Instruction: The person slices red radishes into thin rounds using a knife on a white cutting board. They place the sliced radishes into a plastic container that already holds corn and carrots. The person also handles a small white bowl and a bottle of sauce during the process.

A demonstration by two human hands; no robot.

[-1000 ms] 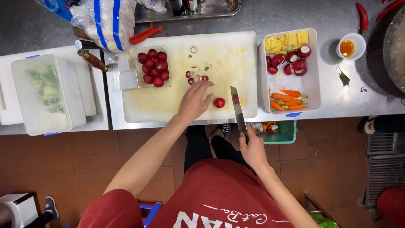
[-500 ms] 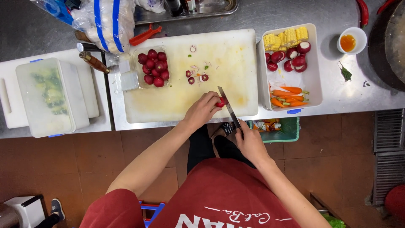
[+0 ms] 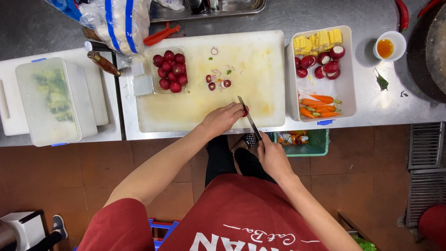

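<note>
My left hand [image 3: 222,119] rests at the front edge of a white cutting board [image 3: 195,107] and holds a small red radish [image 3: 245,110] with its fingertips. My right hand [image 3: 272,155] grips the handle of a kitchen knife [image 3: 249,117], whose blade lies against the radish. Several whole radishes fill a clear tub [image 3: 169,70] at the board's back left. Cut radish bits [image 3: 217,82] lie mid-board.
A white tray [image 3: 346,100] at right holds corn pieces, halved radishes and carrots. A small cup of orange sauce [image 3: 385,48], red chillies [image 3: 403,15], a lidded plastic box [image 3: 55,100], a wood-handled knife [image 3: 103,62], a plastic bag [image 3: 121,21] and a green bin [image 3: 304,141] below the counter stand around.
My left hand took hold of the loose radish at the board's front edge. My right hand brought the knife up onto the board, and its blade now meets the radish.
</note>
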